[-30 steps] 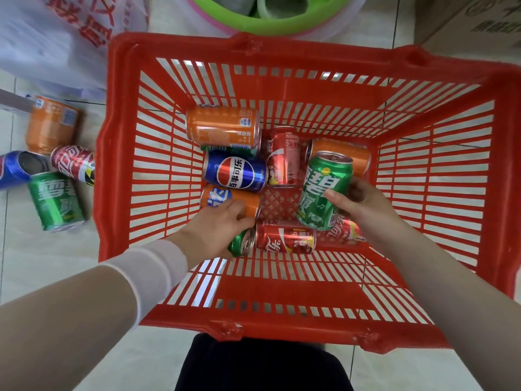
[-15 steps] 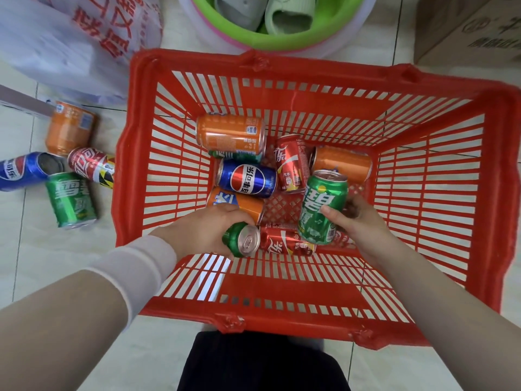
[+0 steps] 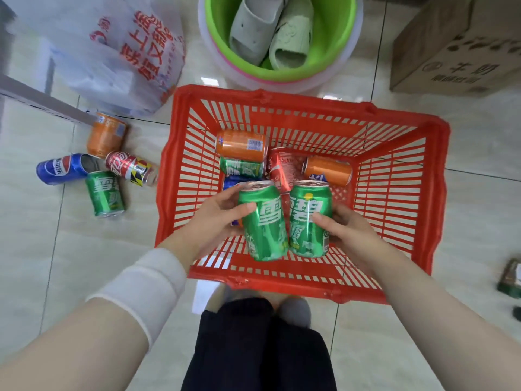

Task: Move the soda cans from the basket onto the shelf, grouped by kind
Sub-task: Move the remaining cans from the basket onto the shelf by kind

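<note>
A red plastic basket (image 3: 400, 176) stands on the tiled floor. My left hand (image 3: 217, 218) grips a green can (image 3: 266, 230), held upright above the basket's near side. Beside it my right hand (image 3: 344, 230) grips a second green can (image 3: 308, 227); the two cans are close together, almost touching. Inside the basket lie two orange cans (image 3: 242, 145) (image 3: 328, 170), a green can (image 3: 242, 167), a red can (image 3: 283, 167) and a blue can (image 3: 229, 183), partly hidden behind my hands. No shelf is in view.
On the floor to the left lie an orange can (image 3: 105, 135), a blue can (image 3: 60, 168), a red can (image 3: 129, 167) and a green can (image 3: 105, 194). A white plastic bag (image 3: 112, 52), a green basin with slippers (image 3: 279, 38) and a cardboard box (image 3: 462, 46) stand behind the basket.
Both hands have lifted their green cans out of the basket and brought them together above its near side. The camera has pulled back and sees more floor.
</note>
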`<state>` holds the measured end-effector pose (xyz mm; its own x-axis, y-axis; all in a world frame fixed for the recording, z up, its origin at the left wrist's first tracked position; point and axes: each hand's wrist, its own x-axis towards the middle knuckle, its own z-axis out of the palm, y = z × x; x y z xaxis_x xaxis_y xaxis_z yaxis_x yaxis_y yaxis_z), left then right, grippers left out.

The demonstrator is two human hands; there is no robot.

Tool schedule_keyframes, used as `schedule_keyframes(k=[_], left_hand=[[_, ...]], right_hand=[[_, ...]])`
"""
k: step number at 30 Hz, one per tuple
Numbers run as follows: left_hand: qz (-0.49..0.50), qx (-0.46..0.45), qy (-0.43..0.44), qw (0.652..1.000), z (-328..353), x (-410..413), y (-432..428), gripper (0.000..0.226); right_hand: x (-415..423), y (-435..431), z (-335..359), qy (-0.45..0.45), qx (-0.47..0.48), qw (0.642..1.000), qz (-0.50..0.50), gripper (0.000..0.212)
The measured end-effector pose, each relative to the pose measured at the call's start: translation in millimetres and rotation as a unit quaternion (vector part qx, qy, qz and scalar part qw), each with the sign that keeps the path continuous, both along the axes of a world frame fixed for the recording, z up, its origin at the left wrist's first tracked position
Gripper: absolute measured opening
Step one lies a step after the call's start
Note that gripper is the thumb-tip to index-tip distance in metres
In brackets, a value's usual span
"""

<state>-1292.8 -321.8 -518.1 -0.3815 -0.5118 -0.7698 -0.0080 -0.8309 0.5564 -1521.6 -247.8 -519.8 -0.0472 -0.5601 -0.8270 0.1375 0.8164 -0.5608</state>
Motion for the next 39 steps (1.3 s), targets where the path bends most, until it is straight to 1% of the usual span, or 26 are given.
schedule_keyframes(k=[2, 4, 7, 9, 11, 13, 15, 17, 19, 21, 22, 23, 24, 27, 29, 31, 34, 37, 39], left_hand=[[0.045, 0.025, 0.041, 0.998, 34.0, -4.1, 8.1, 0.042], [0.079, 0.044, 0.061, 0.994, 67.1, -6.4, 19.2, 0.039], [0.116, 0.054, 0.037, 0.991, 123.2, -16.8, 40.2, 0.059], [0.168, 0.074, 0.019, 0.983, 158.9, -24.7, 57.9, 0.057], [0.205, 0.102, 0.019, 0.973, 191.2, -28.7, 74.6, 0.049], [0.204, 0.101, 0.034, 0.973, 220.8, -27.5, 89.1, 0.053], [0.187, 0.077, 0.038, 0.979, 247.5, -23.1, 100.3, 0.063], [0.172, 0.053, 0.049, 0.982, 272.7, -17.5, 110.0, 0.063], [0.164, 0.035, 0.057, 0.984, 299.4, -13.1, 116.1, 0.065], [0.152, 0.008, 0.054, 0.987, 328.7, -8.6, 120.5, 0.083], [0.149, -0.008, 0.049, 0.988, 346.2, -7.1, 121.8, 0.091], [0.151, -0.022, 0.042, 0.987, 365.4, -6.1, 123.0, 0.094], [0.158, -0.035, 0.030, 0.986, 384.9, -5.0, 124.1, 0.092], [0.177, -0.067, 0.009, 0.982, 441.7, -2.3, 126.1, 0.067], [0.176, -0.090, 0.011, 0.980, 475.0, 0.8, 128.5, 0.062], [0.166, -0.112, 0.015, 0.980, 505.4, 2.8, 130.8, 0.069], [0.153, -0.133, 0.023, 0.979, 542.7, 7.6, 132.1, 0.079], [0.138, -0.178, 0.020, 0.974, 573.3, 14.9, 122.4, 0.095], [0.135, -0.209, 0.026, 0.968, 593.0, 23.2, 112.0, 0.094]], right_hand=[[2.8, 3.8, 34.1, -0.021, -0.015, 0.999, -0.021, 0.079], [7.2, 9.3, 71.0, -0.053, -0.024, 0.997, -0.042, 0.072], [17.3, 22.4, 124.5, -0.089, -0.014, 0.994, -0.065, 0.071], [26.8, 32.9, 155.7, -0.102, -0.011, 0.991, -0.088, 0.068], [36.8, 42.7, 185.2, -0.103, -0.007, 0.986, -0.133, 0.054], [44.5, 51.8, 214.4, -0.101, -0.002, 0.982, -0.158, 0.042], [49.6, 60.6, 239.4, -0.095, -0.008, 0.984, -0.151, 0.039], [52.6, 69.2, 264.2, -0.080, -0.026, 0.987, -0.136, 0.043], [55.4, 75.0, 292.0, -0.065, -0.061, 0.991, -0.100, 0.057], [58.0, 79.2, 324.5, -0.043, -0.087, 0.994, -0.053, 0.081], [59.3, 80.6, 343.0, -0.038, -0.096, 0.994, -0.040, 0.087], [60.5, 82.0, 362.5, -0.035, -0.104, 0.993, -0.033, 0.090], [62.0, 82.7, 383.0, -0.032, -0.111, 0.993, -0.029, 0.091], [67.2, 85.8, 440.8, -0.014, -0.125, 0.991, -0.038, 0.085], [71.1, 89.2, 475.7, 0.001, -0.141, 0.989, -0.043, 0.081], [74.1, 91.5, 508.2, 0.016, -0.155, 0.987, -0.047, 0.083], [78.7, 91.5, 549.6, 0.020, -0.178, 0.983, -0.043, 0.094], [84.7, 84.6, 585.2, 0.028, -0.209, 0.977, -0.038, 0.098], [92.8, 77.5, 607.2, 0.059, -0.238, 0.969, -0.021, 0.098]])
